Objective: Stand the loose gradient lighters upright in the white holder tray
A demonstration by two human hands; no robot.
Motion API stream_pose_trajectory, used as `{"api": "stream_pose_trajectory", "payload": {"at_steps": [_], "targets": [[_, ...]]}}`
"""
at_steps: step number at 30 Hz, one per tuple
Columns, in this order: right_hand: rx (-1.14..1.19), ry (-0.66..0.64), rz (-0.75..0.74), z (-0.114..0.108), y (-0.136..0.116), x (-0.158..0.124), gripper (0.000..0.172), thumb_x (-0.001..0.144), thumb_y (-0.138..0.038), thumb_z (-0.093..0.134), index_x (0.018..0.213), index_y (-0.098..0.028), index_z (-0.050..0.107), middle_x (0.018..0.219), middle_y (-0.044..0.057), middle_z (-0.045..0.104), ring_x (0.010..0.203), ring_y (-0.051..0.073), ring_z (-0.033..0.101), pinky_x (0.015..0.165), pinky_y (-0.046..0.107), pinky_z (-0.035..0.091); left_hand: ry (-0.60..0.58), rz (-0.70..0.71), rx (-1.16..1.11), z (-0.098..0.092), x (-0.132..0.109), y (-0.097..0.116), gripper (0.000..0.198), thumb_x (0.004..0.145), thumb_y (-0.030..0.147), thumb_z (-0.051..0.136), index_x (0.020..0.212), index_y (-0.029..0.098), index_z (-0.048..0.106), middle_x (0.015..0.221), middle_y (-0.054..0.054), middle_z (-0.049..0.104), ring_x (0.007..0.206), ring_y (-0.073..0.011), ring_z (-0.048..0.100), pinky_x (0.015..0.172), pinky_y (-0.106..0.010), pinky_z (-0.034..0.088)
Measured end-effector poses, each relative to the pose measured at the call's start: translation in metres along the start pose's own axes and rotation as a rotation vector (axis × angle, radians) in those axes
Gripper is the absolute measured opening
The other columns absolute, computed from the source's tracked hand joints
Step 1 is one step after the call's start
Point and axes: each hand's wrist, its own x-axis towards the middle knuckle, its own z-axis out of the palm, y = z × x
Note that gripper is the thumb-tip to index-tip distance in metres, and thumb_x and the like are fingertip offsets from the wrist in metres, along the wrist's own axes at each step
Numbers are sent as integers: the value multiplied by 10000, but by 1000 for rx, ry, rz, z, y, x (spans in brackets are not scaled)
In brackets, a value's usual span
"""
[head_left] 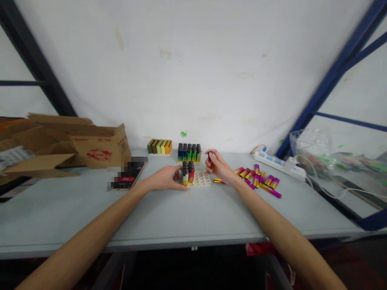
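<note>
A white tray point(202, 180) with round holes lies on the grey table point(181, 217). Several colourful lighters point(188, 172) stand in its left side. My left hand point(168, 178) rests against the tray's left edge, fingers curled round it. My right hand point(218, 166) hovers just right of the tray, pinching one lighter point(211, 159) upright between the fingertips. A loose pile of pink and gold lighters point(260, 179) lies on the table to the right of that hand.
Two filled blocks of lighters stand at the back: a dark-topped one point(189, 152) and a green-orange one point(159, 146). Open cardboard boxes point(90, 147) sit at left. A white power strip point(279, 162) and a plastic bag point(314, 149) are at right.
</note>
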Motion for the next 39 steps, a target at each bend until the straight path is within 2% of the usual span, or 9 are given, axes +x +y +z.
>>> {"api": "stream_pose_trajectory", "payload": {"at_steps": [4, 7, 11, 20, 24, 26, 30, 34, 39], "targets": [[-268, 109, 11, 6, 3, -3, 445, 895, -701, 541, 936, -259, 509, 642, -86, 321, 473, 90, 246, 433, 213, 259, 4, 2, 4, 0, 0, -1, 851, 666, 768, 711, 1237, 145, 609, 918, -69, 694, 784, -256, 641, 684, -305, 432], [-524, 279, -83, 6, 10, -3, 538, 897, -719, 490, 687, -226, 435, 588, -61, 333, 510, 101, 300, 468, 248, 249, 2, -3, 1, 1, 0, -1, 858, 666, 771, 713, 1253, 155, 608, 935, -69, 702, 792, -255, 644, 689, -303, 434], [-769, 393, -158, 7, 14, -3, 511, 895, -635, 475, 598, -228, 390, 558, -41, 356, 556, 119, 353, 529, 270, 258, 11, 5, -17, 3, 1, -4, 840, 665, 765, 722, 1264, 187, 609, 965, -59, 715, 796, -244, 647, 694, -297, 435], [-799, 340, -211, 12, 18, -5, 364, 885, -470, 447, 623, -230, 371, 586, -52, 347, 571, 117, 354, 569, 273, 265, 12, 3, -3, 5, 1, -7, 866, 665, 763, 726, 1288, 174, 602, 927, -55, 707, 771, -240, 638, 675, -299, 428], [-802, 316, -224, 13, 19, -7, 402, 931, -501, 453, 646, -224, 392, 600, -52, 370, 585, 121, 379, 580, 272, 284, 16, 5, -11, 4, 1, -5, 863, 661, 756, 730, 1292, 180, 607, 943, -55, 712, 771, -236, 635, 673, -296, 423], [-785, 299, -226, 14, 17, -9, 384, 958, -545, 462, 759, -217, 478, 624, -55, 427, 600, 128, 421, 592, 268, 322, 16, 7, -19, 4, 1, -4, 854, 668, 745, 731, 1294, 179, 605, 933, -52, 708, 766, -232, 630, 670, -293, 423], [-725, 228, -245, 17, 12, -11, 348, 1017, -558, 404, 1068, -227, 498, 749, -40, 554, 654, 143, 527, 662, 282, 436, 9, 12, -10, 4, 1, -4, 814, 681, 753, 716, 1245, 173, 619, 929, -53, 697, 777, -231, 626, 681, -295, 432], [-829, 204, -392, 20, 3, -15, 336, 986, -540, 511, 1009, -216, 597, 963, 59, 618, 880, 189, 593, 803, 321, 491, 17, 28, -16, 3, 0, -5, 819, 675, 773, 705, 1226, 173, 626, 912, -51, 688, 782, -237, 628, 691, -303, 440], [-858, 81, -325, 28, -7, -22, 350, 961, -530, 574, 973, -198, 687, 751, 25, 642, 701, 171, 565, 676, 283, 456, 14, 13, -25, 2, 0, -2, 818, 658, 777, 710, 1216, 185, 628, 880, -42, 681, 752, -231, 625, 665, -300, 432]]}}
